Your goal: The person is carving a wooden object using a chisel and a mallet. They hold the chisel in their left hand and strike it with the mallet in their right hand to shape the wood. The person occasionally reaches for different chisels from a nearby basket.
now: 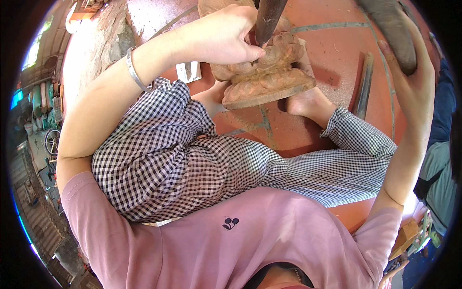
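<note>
A carved brown wooden piece (269,84) with a petal-like base stands tilted between my bare feet on the floor. My left hand (231,36) is closed around the lower part of a dark, tapered tool (269,21), which looks like a chisel. Its thumb lies close to the carving, and the tool's working end is hidden by the hand and wood. Raised at the upper right, my right hand (417,79) grips a thick, dark wooden mallet (394,33). The mallet is apart from the chisel, and its far end runs out of the picture.
On the red tiled floor (332,41), a dark rod-like tool (364,84) lies right of the carving. A small white box (188,72) is beside my left knee. Another person's grey trouser leg (439,173) shows at the right rim. A bicycle wheel (51,143) stands far left.
</note>
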`<state>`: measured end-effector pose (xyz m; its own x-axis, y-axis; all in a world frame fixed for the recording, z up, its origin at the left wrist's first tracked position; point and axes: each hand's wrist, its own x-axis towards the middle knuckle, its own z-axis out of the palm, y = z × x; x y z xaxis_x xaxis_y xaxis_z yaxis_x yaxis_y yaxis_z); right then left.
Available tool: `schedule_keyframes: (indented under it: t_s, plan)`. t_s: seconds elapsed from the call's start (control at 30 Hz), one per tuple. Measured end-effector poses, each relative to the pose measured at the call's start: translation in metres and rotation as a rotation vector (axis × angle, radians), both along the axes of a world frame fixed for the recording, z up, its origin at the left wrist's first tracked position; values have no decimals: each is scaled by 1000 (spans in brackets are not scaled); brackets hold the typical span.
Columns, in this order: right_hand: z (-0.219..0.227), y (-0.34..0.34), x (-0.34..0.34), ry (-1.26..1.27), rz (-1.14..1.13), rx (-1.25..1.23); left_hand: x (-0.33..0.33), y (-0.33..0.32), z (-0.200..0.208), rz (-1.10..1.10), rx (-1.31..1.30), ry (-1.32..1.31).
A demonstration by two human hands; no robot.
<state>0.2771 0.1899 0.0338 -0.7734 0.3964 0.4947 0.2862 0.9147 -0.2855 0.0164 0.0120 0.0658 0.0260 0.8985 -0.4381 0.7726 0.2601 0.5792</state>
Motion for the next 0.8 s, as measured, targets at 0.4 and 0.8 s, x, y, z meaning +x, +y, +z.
schedule_keyframes:
  t_s: [0.4, 0.8]
  plan:
    - [-2, -12, 1, 9, -94, -95, -6, -11, -22, -51, 170, 78]
    - [-19, -3, 10, 123, -168, -420, -8, -6, -26, -84, 149, 49]
